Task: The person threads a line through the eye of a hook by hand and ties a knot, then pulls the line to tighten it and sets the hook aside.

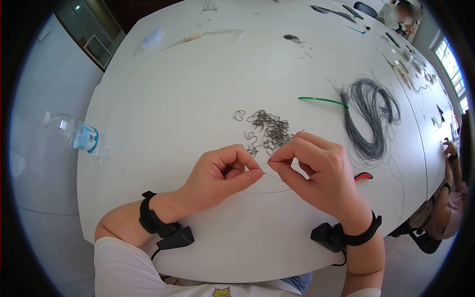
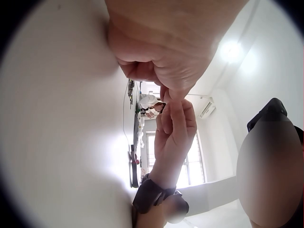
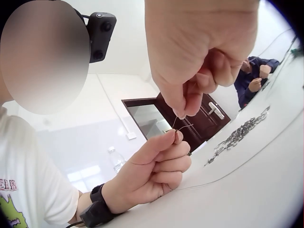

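My left hand (image 1: 217,171) pinches a thin grey line (image 1: 269,192) between thumb and forefinger. Close beside it, the right hand (image 1: 316,171) pinches the line with thumb and fingertips. In the right wrist view, short strands (image 3: 184,126) cross between the two sets of fingertips, and a longer length trails from the left hand along the table. Whether a small hook is hidden in the left fingers I cannot tell. Just beyond both hands lies a pile of small curved metal hooks (image 1: 274,129).
A looped bundle of grey line (image 1: 368,123) with a green cable tie (image 1: 321,100) lies right of the hooks. A red-and-black handle (image 1: 363,176) pokes out beside the right hand. At the table's left edge lies a plastic bottle (image 1: 74,132). Other people sit around the table.
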